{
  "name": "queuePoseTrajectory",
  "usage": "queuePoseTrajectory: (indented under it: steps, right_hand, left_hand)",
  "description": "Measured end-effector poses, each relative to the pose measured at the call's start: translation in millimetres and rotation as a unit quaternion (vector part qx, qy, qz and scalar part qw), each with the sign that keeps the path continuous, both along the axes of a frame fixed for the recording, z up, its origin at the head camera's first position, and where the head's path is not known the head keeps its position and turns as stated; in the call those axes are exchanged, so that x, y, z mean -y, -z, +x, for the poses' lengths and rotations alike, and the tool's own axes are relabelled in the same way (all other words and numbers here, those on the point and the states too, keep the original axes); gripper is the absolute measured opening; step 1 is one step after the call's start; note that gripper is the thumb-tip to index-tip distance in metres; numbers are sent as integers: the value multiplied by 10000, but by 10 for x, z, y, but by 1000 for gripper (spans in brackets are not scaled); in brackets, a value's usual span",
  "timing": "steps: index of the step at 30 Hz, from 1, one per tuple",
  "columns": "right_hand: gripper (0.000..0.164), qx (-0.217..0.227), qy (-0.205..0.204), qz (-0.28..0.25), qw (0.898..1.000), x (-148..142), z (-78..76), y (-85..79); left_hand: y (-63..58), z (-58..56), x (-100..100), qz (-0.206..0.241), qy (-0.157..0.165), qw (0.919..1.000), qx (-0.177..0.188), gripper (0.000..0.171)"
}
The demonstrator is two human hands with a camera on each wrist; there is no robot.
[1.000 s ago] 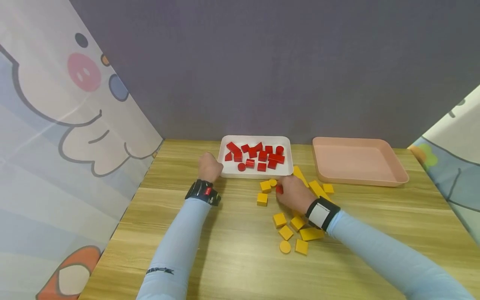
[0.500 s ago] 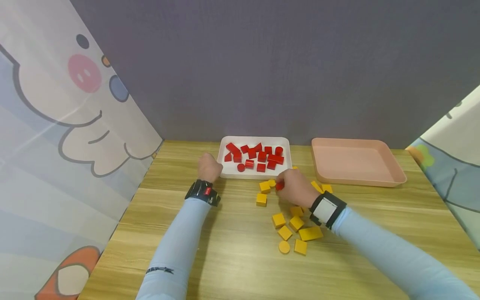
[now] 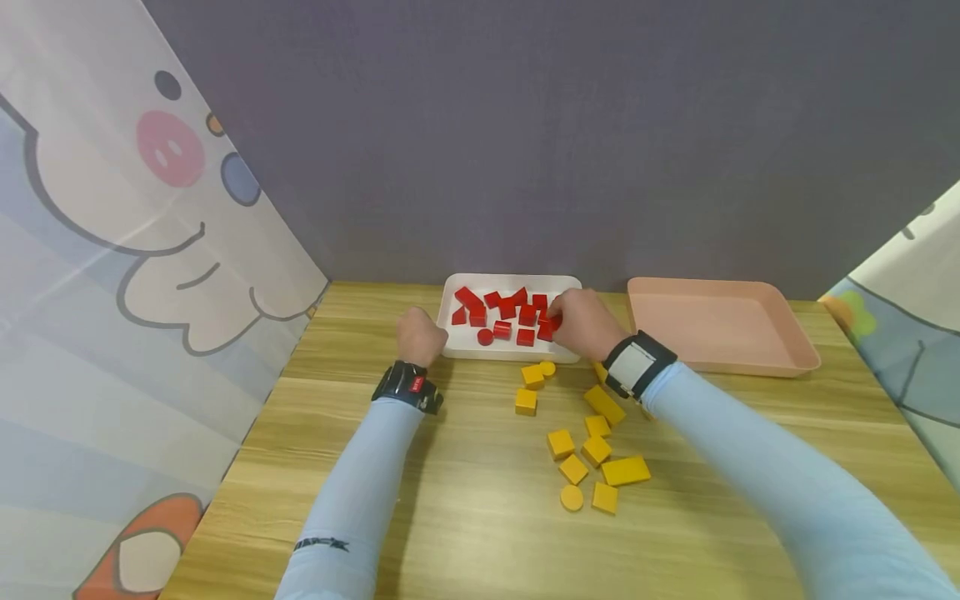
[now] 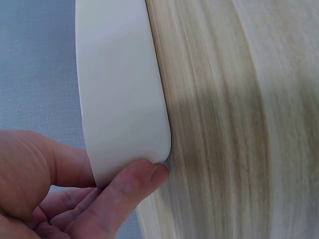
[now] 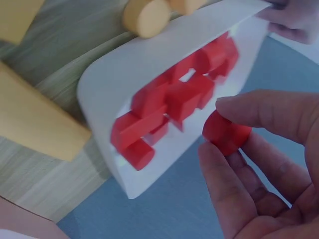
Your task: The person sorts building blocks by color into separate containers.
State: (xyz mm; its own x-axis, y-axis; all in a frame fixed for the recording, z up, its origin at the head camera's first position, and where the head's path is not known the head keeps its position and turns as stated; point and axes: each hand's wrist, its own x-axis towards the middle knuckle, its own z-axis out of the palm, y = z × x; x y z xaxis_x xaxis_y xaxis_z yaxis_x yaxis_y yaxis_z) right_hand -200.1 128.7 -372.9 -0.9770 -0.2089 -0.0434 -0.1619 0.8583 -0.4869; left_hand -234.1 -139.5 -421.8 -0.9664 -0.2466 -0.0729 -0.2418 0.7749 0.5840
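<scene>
My left hand holds the left end of the white tray; in the left wrist view its fingers pinch the tray's corner. Several red blocks of mixed shapes lie inside the tray. Over the tray's right end, my right hand pinches a red cylinder block between thumb and fingers, as the right wrist view shows. From the head, this hand partly hides the cylinder and the tray's right corner.
Several yellow blocks, cubes, bars and discs, are scattered on the wooden table in front of the tray and below my right forearm. A pink tray stands at the right. A grey panel rises behind both trays.
My right hand has carried the red cylinder block from the table among the yellow blocks up over the white tray's right end. The left hand keeps its grip on the tray.
</scene>
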Motion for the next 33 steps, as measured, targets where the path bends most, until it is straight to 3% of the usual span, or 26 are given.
queuePoseTrajectory:
  steps: [9,33]
  right_hand:
    - [37,326,-3,315,9990,-97,-157,253]
    - [33,479,-126,447,9978,-74,-239,411]
  left_hand:
    - [2,-9,-34,-43,85,10000,7,11]
    - [30,-38,-3,3,-6,9999,148,10]
